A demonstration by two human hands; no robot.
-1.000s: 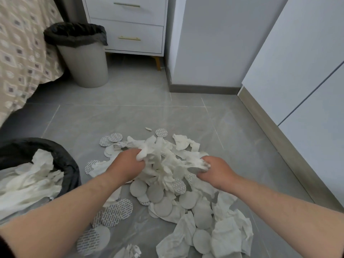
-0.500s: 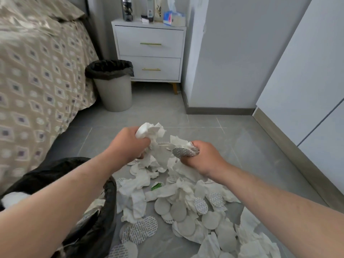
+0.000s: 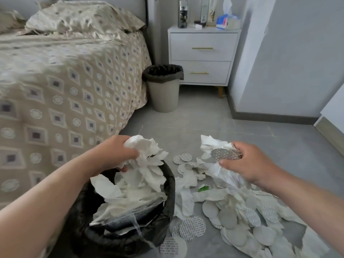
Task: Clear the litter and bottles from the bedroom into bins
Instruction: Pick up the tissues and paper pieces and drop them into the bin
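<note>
My left hand (image 3: 113, 153) grips a bunch of crumpled white tissues (image 3: 147, 151) right over a near bin (image 3: 167, 192) lined with a black bag and full of white paper. My right hand (image 3: 247, 164) holds another bunch of tissues (image 3: 210, 144) with a round patterned disc (image 3: 224, 154), raised above the floor to the right of that bin. A heap of tissues and round discs (image 3: 232, 216) lies on the grey tiles below it. A dark bottle (image 3: 182, 13) stands on the nightstand.
A second bin (image 3: 163, 94) with a black liner stands by the white nightstand (image 3: 202, 54), which also carries a tissue pack (image 3: 226, 21) and small items. The bed (image 3: 65, 81) fills the left. Wall and cupboards close the right side.
Both hands have lifted their bunches of litter off the heap and moved left; the left hand is now above the near bin. The view has tilted up toward the bed.
</note>
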